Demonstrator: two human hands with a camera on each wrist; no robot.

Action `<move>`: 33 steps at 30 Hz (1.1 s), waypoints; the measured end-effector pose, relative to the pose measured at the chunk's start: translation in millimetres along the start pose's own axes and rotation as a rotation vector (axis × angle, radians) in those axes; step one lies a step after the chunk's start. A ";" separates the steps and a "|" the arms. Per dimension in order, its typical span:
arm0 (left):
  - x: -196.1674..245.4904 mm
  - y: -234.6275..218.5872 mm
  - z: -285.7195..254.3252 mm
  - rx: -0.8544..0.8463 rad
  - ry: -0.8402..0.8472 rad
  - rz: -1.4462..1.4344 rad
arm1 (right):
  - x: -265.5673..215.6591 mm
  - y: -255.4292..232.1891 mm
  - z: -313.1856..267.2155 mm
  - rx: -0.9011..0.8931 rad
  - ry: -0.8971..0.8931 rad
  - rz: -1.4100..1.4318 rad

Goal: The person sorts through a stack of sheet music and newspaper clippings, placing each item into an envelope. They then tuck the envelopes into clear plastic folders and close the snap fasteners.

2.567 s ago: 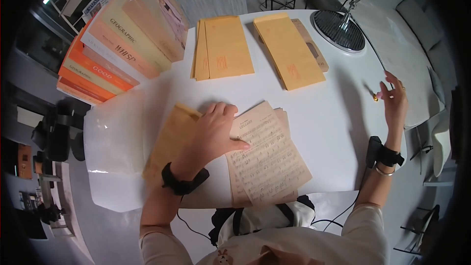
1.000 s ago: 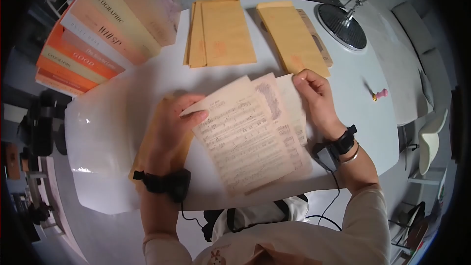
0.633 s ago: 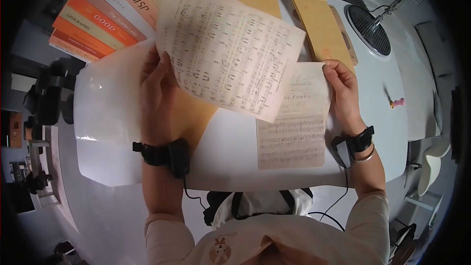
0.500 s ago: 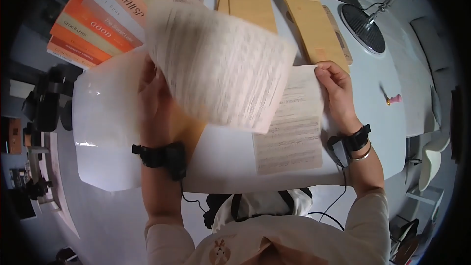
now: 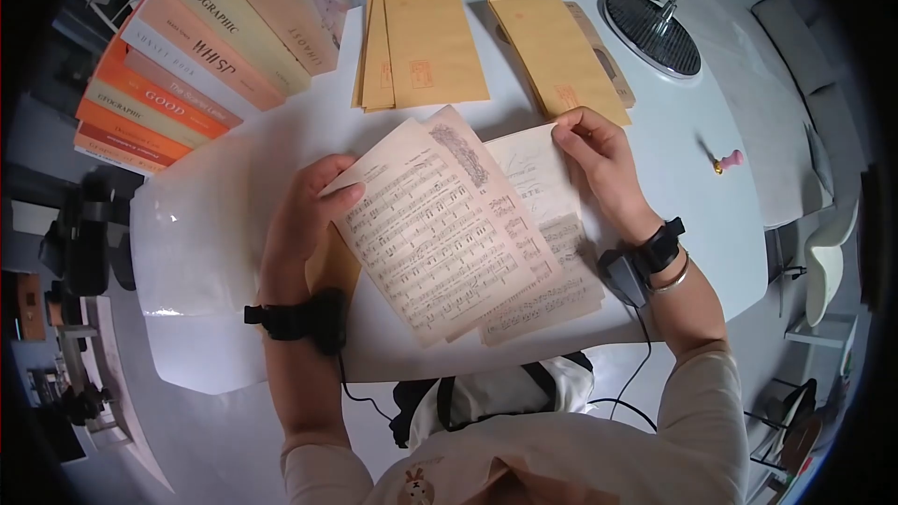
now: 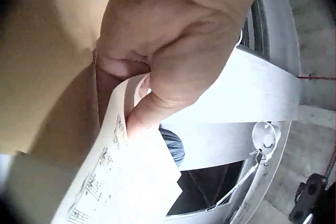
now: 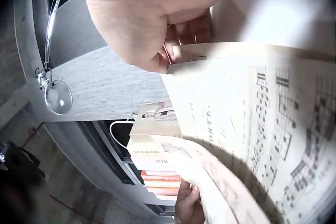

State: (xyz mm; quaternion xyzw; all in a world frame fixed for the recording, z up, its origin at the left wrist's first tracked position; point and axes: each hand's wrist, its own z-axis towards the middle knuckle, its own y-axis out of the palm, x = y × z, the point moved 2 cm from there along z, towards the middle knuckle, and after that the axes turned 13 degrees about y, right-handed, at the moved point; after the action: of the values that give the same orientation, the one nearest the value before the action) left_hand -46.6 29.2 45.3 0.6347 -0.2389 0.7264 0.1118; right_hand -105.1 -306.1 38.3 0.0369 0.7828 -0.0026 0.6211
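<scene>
My left hand [image 5: 304, 210] pinches two overlapping sheets of music [image 5: 426, 234] by their upper left corner, thumb on top. One of them shows a dark printed patch near its top edge. In the left wrist view the thumb presses on the paper's edge [image 6: 113, 145]. My right hand [image 5: 603, 164] pinches the top right corner of other music sheets [image 5: 538, 173], which lie partly behind the left hand's pages. The right wrist view shows printed staves on this paper [image 7: 252, 108]. Under the left forearm, a manila envelope [image 5: 332, 266] lies on the white table [image 5: 692, 252], partly hidden.
Manila envelopes [image 5: 435, 47] lie at the back middle, and more envelopes [image 5: 552, 56] rest on a brown piece to their right. Books [image 5: 201, 56] stand at the left beside a clear plastic sheet [image 5: 192, 252]. A pink-handled stamp [image 5: 730, 161] and a lamp base [image 5: 652, 35] are at the right.
The right hand came from the stamp's side to the sheets, and the pages were parted between both hands. The left hand's sheets swung up and left, then came back down over the right hand's.
</scene>
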 end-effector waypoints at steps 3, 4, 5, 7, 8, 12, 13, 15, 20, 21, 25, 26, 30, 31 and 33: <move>-0.1 -0.2 -0.5 0.011 0.007 -0.044 | -4.9 9.0 -2.1 0.100 -0.132 -0.062; 0.6 0.1 -0.6 0.017 0.012 -0.049 | -7.6 11.8 -4.2 0.149 -0.204 -0.089; 1.8 0.3 -0.7 0.023 0.019 -0.054 | -12.1 12.6 -8.4 0.158 -0.294 -0.228; 4.0 1.0 -0.9 0.023 0.029 -0.082 | -22.1 15.7 -19.9 0.175 -0.474 -0.508; 4.9 1.9 -0.9 0.017 0.032 -0.106 | -21.3 19.9 -24.1 0.040 -0.354 -0.379; 7.0 9.4 -0.8 -0.011 0.051 -0.122 | -12.3 35.4 -32.9 -0.302 0.049 -0.188; 8.4 12.1 -0.7 0.011 0.078 -0.152 | -4.4 33.6 -28.3 -0.328 0.065 -0.234; 11.9 17.1 0.0 0.058 0.135 -0.213 | 3.7 29.4 -24.8 -0.309 0.072 -0.278; 20.5 24.9 0.1 0.034 0.083 -0.234 | -6.5 33.0 -28.1 -0.207 0.027 -0.162; 21.7 27.8 0.0 0.035 0.069 -0.229 | -6.2 32.4 -27.8 -0.204 0.020 -0.152; 13.4 26.1 -0.5 0.014 0.023 -0.223 | -2.6 30.7 -25.5 -0.194 0.010 -0.173; 13.5 27.0 -0.4 0.028 0.021 -0.239 | -2.3 30.4 -25.3 -0.192 0.013 -0.194; 26.3 45.2 -1.0 0.238 -0.028 -0.407 | -2.7 36.7 -29.4 -0.294 0.082 -0.084; 31.8 49.2 0.0 0.290 -0.009 -0.310 | 1.9 40.7 -29.7 -0.310 0.049 -0.072; 44.3 57.4 1.8 0.393 0.029 -0.115 | -0.8 50.4 -35.8 -0.364 0.061 -0.044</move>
State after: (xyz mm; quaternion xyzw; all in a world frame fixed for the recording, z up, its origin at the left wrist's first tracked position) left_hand -79.2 -27.4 76.9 0.6462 -0.0545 0.7606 0.0305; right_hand -136.6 -254.1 49.3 -0.0932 0.7896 0.1266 0.5932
